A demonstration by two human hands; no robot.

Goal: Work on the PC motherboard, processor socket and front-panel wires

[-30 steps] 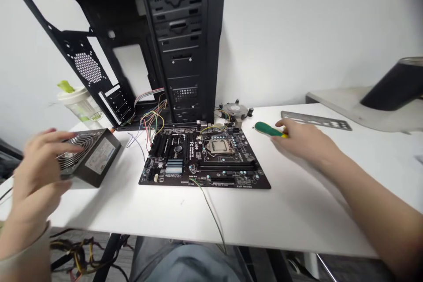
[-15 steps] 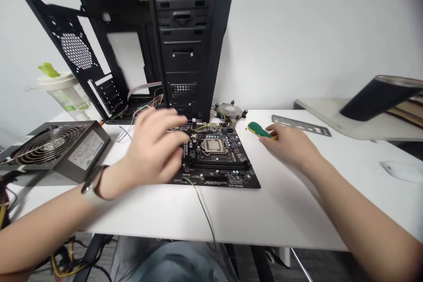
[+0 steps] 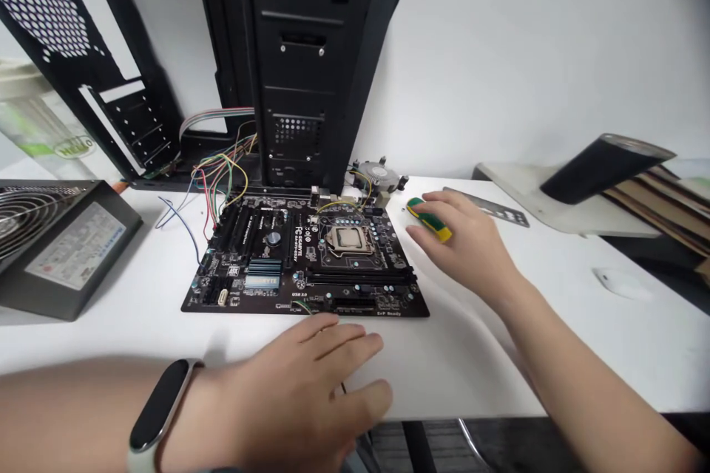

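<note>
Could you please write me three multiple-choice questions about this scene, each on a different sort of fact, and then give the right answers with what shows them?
1. Where does the power supply unit sit relative to the motherboard?
A. To its left
B. To its right
C. On top of it

2. What colours is the screwdriver handle under the right hand?
A. Red and black
B. Green and yellow
C. Blue and white

3. What is the state of the CPU socket on the board?
A. Empty
B. Holding a processor
C. Covered by a cooler

Answers:
1. A, since the unit rests on the table beside the board's left edge.
2. B, since green and yellow both show around the fingers.
3. B, since a silver-topped processor sits in the socket, while the cooler lies apart, beyond the board.
</note>
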